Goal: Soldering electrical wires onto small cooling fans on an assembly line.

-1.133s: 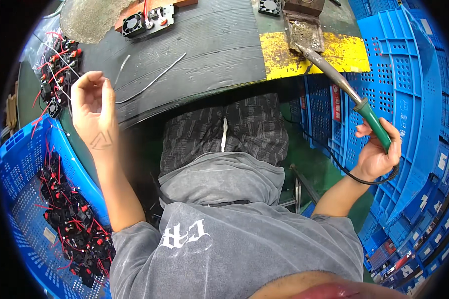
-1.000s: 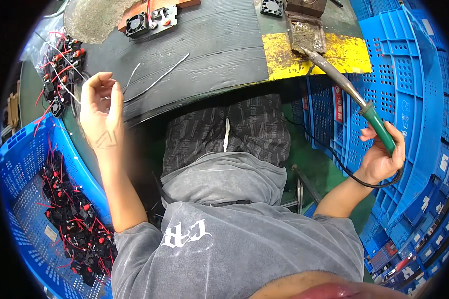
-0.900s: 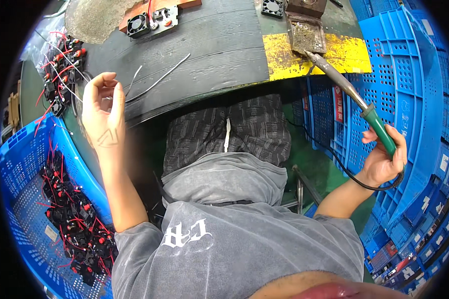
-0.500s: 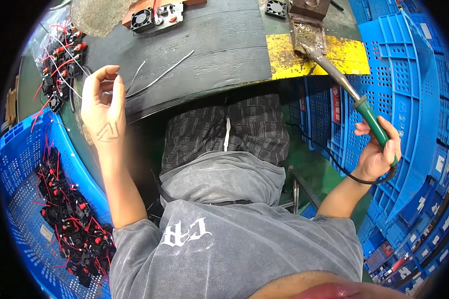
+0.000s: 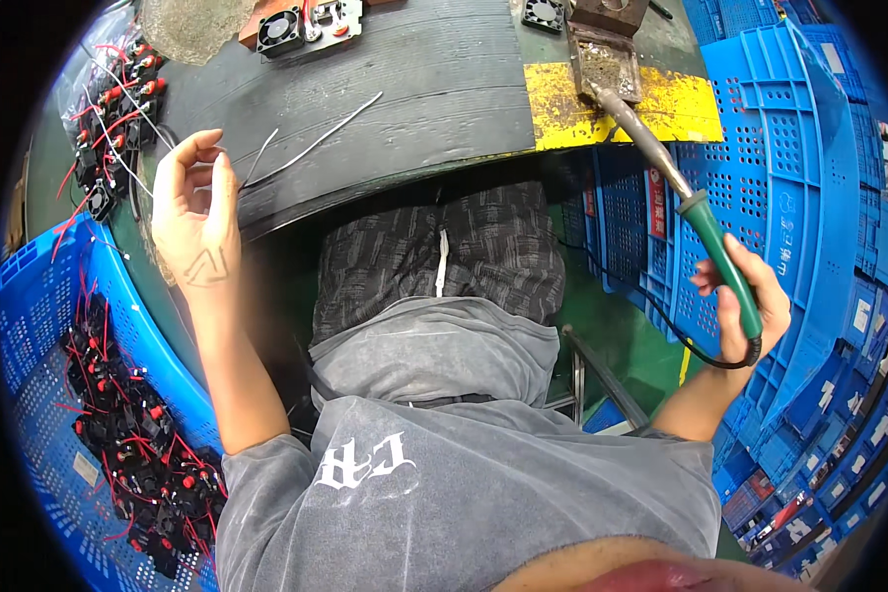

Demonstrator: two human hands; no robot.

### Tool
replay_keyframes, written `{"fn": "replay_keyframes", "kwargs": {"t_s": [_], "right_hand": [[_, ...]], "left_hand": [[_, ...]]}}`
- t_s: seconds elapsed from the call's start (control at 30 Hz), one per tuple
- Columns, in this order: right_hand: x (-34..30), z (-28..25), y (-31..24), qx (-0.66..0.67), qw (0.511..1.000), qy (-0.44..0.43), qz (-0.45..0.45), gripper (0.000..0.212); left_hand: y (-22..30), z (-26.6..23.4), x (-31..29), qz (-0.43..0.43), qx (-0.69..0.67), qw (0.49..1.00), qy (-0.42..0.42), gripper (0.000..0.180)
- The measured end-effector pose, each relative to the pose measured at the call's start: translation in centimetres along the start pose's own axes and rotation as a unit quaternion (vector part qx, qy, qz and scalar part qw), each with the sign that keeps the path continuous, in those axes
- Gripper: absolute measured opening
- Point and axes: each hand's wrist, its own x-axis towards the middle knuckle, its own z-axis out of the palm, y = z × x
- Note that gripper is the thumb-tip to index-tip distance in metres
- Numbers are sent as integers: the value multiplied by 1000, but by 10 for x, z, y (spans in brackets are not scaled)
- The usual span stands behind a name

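Observation:
My right hand [image 5: 755, 306] grips the green handle of a soldering iron [image 5: 715, 247] at the right. The iron slants up and left, and its tip rests at the near edge of a small dirty metal tray [image 5: 607, 74]. At the left, my left hand [image 5: 197, 222] is raised beside the table edge, fingers curled and thumb up. A thin silvery solder wire [image 5: 316, 145] comes out from this hand and ends freely over the table. The exact grip is hidden behind the fingers. A small circuit board [image 5: 333, 22] and a black fan [image 5: 279, 32] sit at the far edge.
Black fan parts with red wires [image 5: 118, 118] lie on the table's left. A blue crate [image 5: 138, 306] beside it holds many more. Blue crates [image 5: 779, 128] stand at the right, below a yellow worn strip [image 5: 676, 109]. The iron's black cord [image 5: 651, 306] hangs below the table.
My right hand and the iron's handle have shifted slightly left, with the tip still at the tray. My left hand keeps nearly the same pose. The whole view has moved a little.

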Motion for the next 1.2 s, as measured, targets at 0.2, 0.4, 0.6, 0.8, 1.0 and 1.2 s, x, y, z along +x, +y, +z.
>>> {"fn": "replay_keyframes", "kwargs": {"t_s": [0.2,0.4,0.6,0.8,1.0,1.2], "right_hand": [[22,-5,-37,-214,957,-158,-112,35],[22,6,-65,-270,940,-192,-85,38],[26,15,-77,-331,908,-199,-162,34],[25,12,-77,-346,896,-213,-181,37],[20,16,-76,-341,902,-190,-186,38],[18,18,-84,-334,913,-176,-153,39]], "left_hand": [[-4,-1,-3,-5,-16,1000,19,22],[-8,-1,-4,-7,-12,1000,20,22],[-7,3,-2,-11,-37,999,26,22],[-7,5,-2,-4,-61,998,27,23],[-9,4,-2,-5,-57,998,28,22],[-10,3,-2,-12,-61,998,30,22]]}}
